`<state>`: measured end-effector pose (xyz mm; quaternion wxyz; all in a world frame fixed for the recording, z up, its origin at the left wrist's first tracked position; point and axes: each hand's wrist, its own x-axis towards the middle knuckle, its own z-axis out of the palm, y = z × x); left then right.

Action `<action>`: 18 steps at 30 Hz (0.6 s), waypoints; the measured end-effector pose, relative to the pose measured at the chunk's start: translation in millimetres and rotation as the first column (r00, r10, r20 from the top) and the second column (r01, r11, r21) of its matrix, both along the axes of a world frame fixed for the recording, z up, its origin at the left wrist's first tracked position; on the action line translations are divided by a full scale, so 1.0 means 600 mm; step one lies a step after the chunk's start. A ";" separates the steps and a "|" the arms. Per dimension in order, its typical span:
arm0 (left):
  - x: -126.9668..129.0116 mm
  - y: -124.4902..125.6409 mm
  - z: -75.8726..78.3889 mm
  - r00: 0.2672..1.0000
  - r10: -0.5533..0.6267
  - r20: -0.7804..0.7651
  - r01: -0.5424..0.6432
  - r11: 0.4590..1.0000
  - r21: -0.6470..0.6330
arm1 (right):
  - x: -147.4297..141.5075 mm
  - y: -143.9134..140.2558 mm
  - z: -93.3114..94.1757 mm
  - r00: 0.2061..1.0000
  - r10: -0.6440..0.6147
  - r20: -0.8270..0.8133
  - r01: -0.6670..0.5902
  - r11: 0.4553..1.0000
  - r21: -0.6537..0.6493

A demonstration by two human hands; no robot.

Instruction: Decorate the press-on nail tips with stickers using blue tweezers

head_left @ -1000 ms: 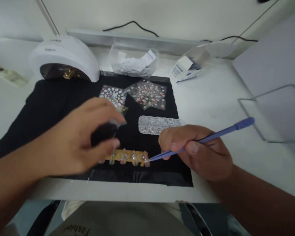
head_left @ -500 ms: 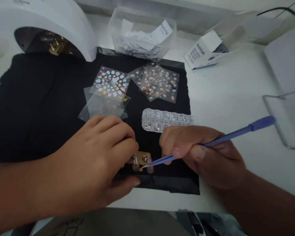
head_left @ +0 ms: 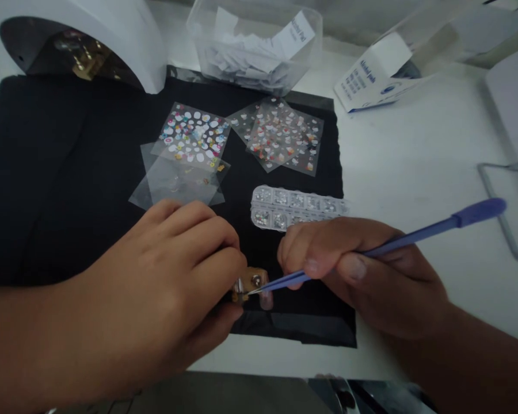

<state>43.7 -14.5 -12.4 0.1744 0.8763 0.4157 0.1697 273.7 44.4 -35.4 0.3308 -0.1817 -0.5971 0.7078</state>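
Note:
My left hand (head_left: 179, 270) is closed around the left part of a small gold-coloured nail tip stand (head_left: 257, 272), which is mostly hidden under the fingers. A clear false nail (head_left: 266, 299) projects from its right end. Pinched between thumb and fingers of my right hand (head_left: 362, 276) is a pair of blue tweezers (head_left: 427, 233). Their fine metal point reaches left to a small golden bit (head_left: 244, 297) by my left fingertips; whether it is gripped, I cannot tell. Just beyond my right hand lies a clear case of rhinestones (head_left: 280, 208), partly covered by the knuckles.
Sticker sheets (head_left: 196, 135) and more sheets (head_left: 287, 135) lie on the black cloth (head_left: 90, 190). Behind stand a white lamp (head_left: 142, 46) with a gold stand inside, a clear tub (head_left: 259, 80) of pads and an alcohol pad box (head_left: 371, 77). A metal wire frame (head_left: 496, 218) is at right.
My left fingers have shifted slightly right over the stand, and the left thumb is drawn in closer. The tweezer tip stays by the golden bit. The camera view has moved slightly.

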 end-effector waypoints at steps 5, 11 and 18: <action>-0.001 -0.001 0.001 1.000 -0.008 0.005 0.008 1.000 0.008 | 0.000 0.001 -0.002 1.000 0.013 -0.019 -0.013 1.000 -0.008; -0.001 -0.003 0.002 1.000 -0.002 -0.013 0.002 1.000 -0.014 | 0.000 0.002 -0.003 1.000 0.010 0.001 -0.010 1.000 0.005; 0.000 -0.002 0.000 1.000 -0.005 -0.009 0.005 1.000 -0.011 | 0.004 0.003 -0.003 0.999 0.045 0.012 -0.046 0.999 0.011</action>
